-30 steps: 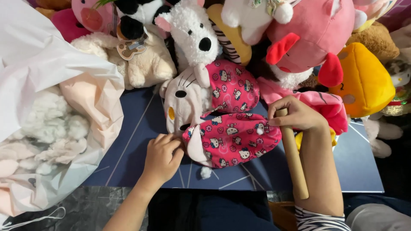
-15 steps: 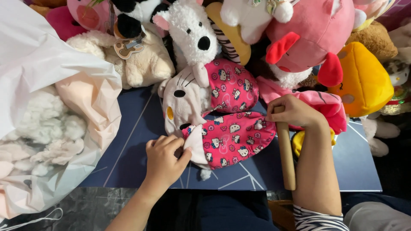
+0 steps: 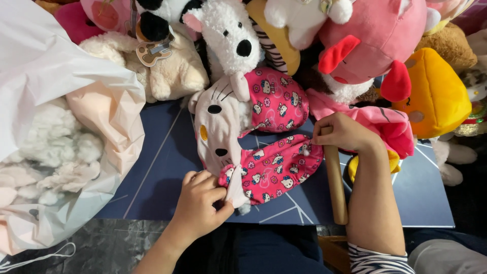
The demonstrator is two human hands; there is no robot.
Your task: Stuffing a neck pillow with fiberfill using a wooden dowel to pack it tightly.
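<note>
Left grip (image 3: 200, 203) pinching plush skin (image 3: 253, 147), lengthwise upward

Both hands are bare, with no rings, watch or gloves. The left hand (image 3: 200, 205) and its forearm are uncovered up to the picture's lower edge. The right hand (image 3: 345, 133) leads to a bare forearm ending in a pushed-up sleeve (image 3: 378, 260) with narrow black and white stripes. Dark navy trousers (image 3: 274, 251) cover the lap.

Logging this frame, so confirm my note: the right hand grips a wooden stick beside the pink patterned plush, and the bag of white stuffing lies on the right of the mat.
One detail is wrong. The bag of white stuffing lies on the left of the mat, not the right, as the head view shows. The rest holds: the right hand grips the wooden stick beside the pink patterned plush.
</note>
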